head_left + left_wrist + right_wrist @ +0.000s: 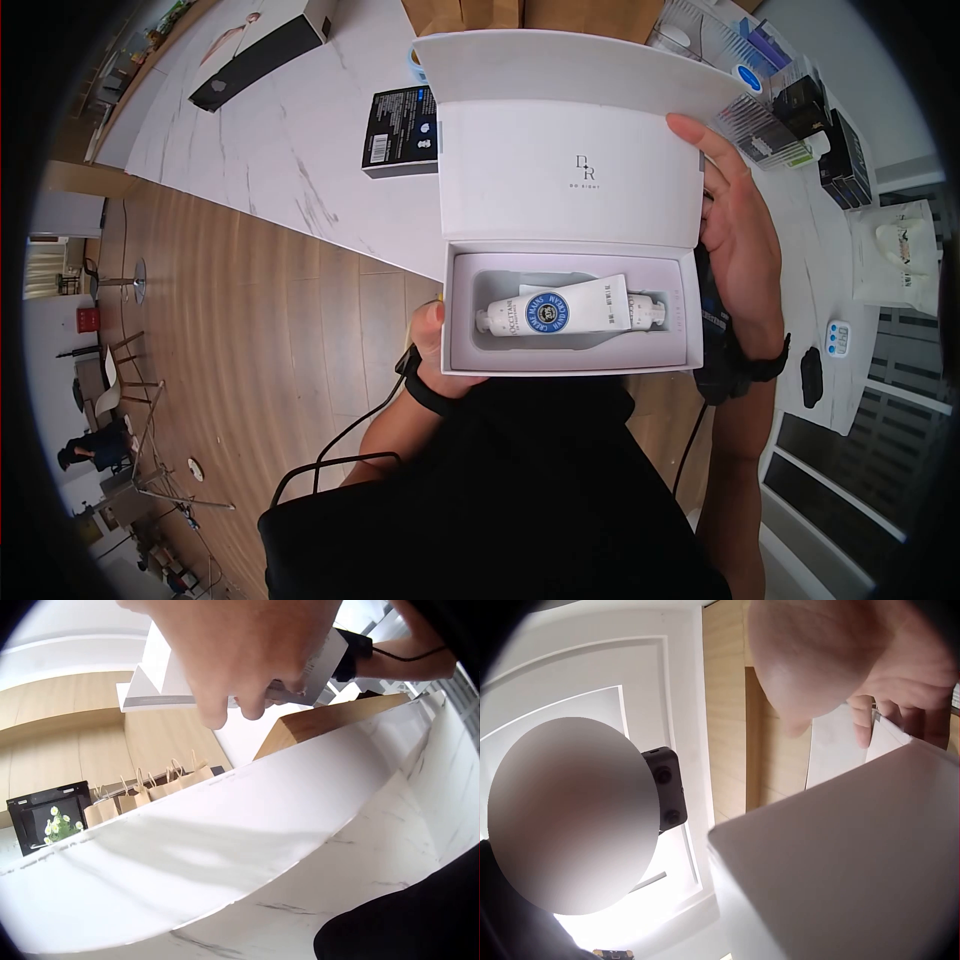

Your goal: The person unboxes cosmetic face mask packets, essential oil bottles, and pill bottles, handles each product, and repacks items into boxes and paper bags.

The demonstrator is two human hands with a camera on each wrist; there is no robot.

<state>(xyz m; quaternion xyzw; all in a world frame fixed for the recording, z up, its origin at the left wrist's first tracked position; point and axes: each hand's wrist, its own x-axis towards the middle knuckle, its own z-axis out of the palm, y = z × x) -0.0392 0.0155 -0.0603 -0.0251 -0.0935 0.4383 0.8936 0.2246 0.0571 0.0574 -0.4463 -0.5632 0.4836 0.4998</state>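
A white gift box [570,362] with its hinged lid [520,170] raised is held in front of the body. Inside lies a hand cream tube [590,305] with a round blue label, across a second tube [648,311] whose capped end sticks out at right. My left hand [437,340] grips the lower left corner of the box, fingers underneath; the left wrist view shows this hand [240,652] with curled fingers. At the lid's right edge my right hand [740,235] holds on, thumb at the front. Its fingers [863,724] show beside the white box in the right wrist view.
Behind the box on the marbled table [270,150] lie a black printed box [398,130] and a long black-and-white box [265,55]. Brown paper bags [580,15] stand at the back. Clear racks [710,40], dark boxes [845,160] and a small timer [838,338] are at right.
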